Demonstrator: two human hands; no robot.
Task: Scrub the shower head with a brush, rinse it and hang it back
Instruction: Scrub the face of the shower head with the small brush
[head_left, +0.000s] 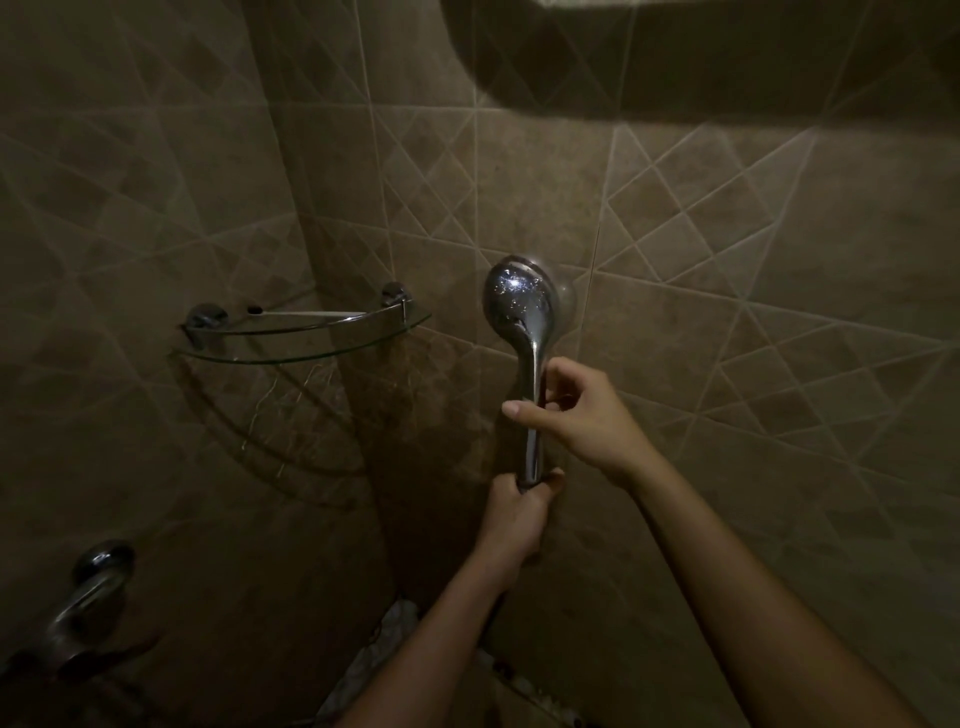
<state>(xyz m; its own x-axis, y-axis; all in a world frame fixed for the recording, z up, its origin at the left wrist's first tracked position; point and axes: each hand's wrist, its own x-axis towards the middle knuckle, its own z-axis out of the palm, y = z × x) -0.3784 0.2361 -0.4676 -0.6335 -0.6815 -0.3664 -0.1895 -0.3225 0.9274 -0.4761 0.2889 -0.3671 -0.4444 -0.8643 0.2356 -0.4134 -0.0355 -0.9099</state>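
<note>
A chrome shower head (519, 304) stands upright against the brown tiled wall, its shiny back toward me and wet with drops. My left hand (519, 512) is closed around the bottom of its handle. Higher up, my right hand (576, 415) holds the handle's middle, thumb across the front and fingers behind. The spray face is turned to the wall and hidden. A wall mount partly shows behind the head; whether the head sits in it I cannot tell. No brush is in view.
A glass corner shelf (306, 332) with chrome brackets hangs to the left, water trickling below it. A chrome tap (88, 597) juts from the left wall at lower left. A patterned floor edge (374, 670) shows below my arms. The room is dim.
</note>
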